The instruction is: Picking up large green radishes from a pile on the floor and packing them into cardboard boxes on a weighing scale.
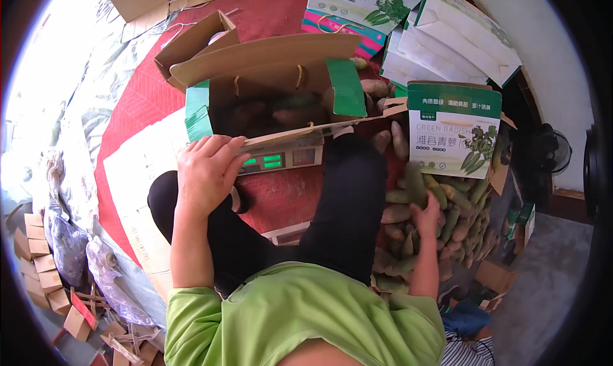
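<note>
An open cardboard box with green end flaps stands in front of me, several radishes dim inside it. It sits on a digital scale with a lit green display. My left hand grips the near flap at its left end, fingers over the edge. To my right, my right hand is closed around the lower end of a green radish, held upright over the heap. The radish heap spreads beside my right leg, green and brownish with soil.
A white and green printed carton stands behind the heap. Folded white cartons lie at the far right, and a small brown box at the far left. Red matting covers the floor. A black fan stands right. Small cardboard boxes pile up at left.
</note>
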Demonstrator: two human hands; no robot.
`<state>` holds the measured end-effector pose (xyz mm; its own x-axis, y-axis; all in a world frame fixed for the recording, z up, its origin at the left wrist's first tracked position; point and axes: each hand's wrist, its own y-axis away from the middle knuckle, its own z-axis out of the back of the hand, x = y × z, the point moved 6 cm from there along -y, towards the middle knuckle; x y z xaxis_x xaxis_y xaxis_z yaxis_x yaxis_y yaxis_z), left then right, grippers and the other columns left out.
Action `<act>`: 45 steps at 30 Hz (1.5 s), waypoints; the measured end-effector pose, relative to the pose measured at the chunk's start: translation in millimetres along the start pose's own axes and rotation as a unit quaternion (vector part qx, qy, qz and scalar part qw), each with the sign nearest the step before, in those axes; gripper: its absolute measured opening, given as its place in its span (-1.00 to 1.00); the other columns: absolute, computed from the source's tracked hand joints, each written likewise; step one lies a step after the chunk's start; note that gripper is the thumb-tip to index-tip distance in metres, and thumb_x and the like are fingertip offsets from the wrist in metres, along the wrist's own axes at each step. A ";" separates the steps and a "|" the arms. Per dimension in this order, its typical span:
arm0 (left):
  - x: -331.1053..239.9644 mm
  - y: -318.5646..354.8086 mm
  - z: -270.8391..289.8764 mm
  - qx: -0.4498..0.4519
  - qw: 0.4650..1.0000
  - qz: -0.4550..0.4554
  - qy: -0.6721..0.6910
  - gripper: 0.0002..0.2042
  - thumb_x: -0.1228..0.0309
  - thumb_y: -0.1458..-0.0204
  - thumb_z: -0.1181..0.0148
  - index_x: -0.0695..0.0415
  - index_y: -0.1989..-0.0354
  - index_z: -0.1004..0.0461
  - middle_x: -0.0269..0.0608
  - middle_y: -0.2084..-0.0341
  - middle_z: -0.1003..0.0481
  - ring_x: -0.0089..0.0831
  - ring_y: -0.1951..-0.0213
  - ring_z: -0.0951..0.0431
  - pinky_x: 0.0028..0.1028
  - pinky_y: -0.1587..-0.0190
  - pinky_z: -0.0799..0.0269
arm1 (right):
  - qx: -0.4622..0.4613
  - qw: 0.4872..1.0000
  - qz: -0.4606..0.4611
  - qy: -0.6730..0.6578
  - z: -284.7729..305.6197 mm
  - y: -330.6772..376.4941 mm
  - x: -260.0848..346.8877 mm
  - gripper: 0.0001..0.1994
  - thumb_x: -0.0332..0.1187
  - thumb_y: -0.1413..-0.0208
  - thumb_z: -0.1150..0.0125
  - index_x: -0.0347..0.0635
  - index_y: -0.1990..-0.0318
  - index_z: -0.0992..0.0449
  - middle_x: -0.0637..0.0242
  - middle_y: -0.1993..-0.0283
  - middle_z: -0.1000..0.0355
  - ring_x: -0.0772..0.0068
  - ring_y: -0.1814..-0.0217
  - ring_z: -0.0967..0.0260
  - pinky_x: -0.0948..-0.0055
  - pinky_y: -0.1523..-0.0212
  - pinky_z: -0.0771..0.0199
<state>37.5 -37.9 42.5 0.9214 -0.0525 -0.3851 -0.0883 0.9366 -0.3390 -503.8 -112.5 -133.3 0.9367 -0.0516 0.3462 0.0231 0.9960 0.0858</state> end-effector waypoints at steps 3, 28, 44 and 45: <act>-0.3 2.1 2.2 0.000 1.000 -0.010 0.010 -0.78 0.43 0.12 -0.29 0.15 0.24 -0.57 -0.22 0.39 -0.53 -0.25 0.37 -0.53 -0.33 0.28 -0.43 | -0.057 0.989 0.079 -0.112 60.6 -41.6 76.8 -0.41 -0.50 0.19 -0.34 -0.28 -0.11 -0.35 0.02 -0.06 -0.33 0.09 -0.14 -0.28 0.23 -0.16 -0.26; 4.0 2.5 -6.8 -0.005 0.997 0.016 0.081 -0.76 0.60 0.01 -0.22 0.18 0.12 -0.58 -0.14 0.33 -0.56 -0.38 0.29 -0.58 -0.50 0.21 -0.46 | 0.068 0.927 0.249 -0.274 72.4 -86.8 256.3 -0.67 -0.36 -0.05 -0.25 -0.23 0.02 -0.49 0.26 0.15 -0.54 0.47 0.10 -0.47 0.44 0.07 -0.45; 20.4 3.0 -20.7 -0.029 0.997 0.012 0.064 -0.82 0.59 -0.09 -0.14 0.22 0.15 -0.59 -0.22 0.36 -0.58 -0.48 0.34 -0.53 -0.51 0.24 -0.43 | 0.154 0.956 -0.191 0.158 -99.9 167.2 -101.6 -0.62 -0.29 0.12 -0.32 -0.04 0.07 -0.48 0.21 -0.02 -0.38 0.08 -0.08 -0.34 0.04 0.00 -0.44; 20.2 3.5 -22.3 -0.030 0.998 0.011 0.061 -0.82 0.59 -0.09 -0.14 0.22 0.15 -0.59 -0.22 0.36 -0.58 -0.48 0.34 -0.53 -0.51 0.24 -0.43 | 0.098 0.947 -0.250 0.175 -86.5 169.7 -108.2 -0.57 -0.27 0.14 -0.34 0.00 0.03 -0.46 0.26 -0.12 -0.33 0.09 -0.16 -0.29 0.04 -0.01 -0.43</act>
<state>47.3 -43.4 14.4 0.8662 -0.0776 -0.4937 -0.1333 0.9162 -0.3779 -571.0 68.3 -237.0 0.8853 -0.4516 -0.1109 0.4608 0.8197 0.3402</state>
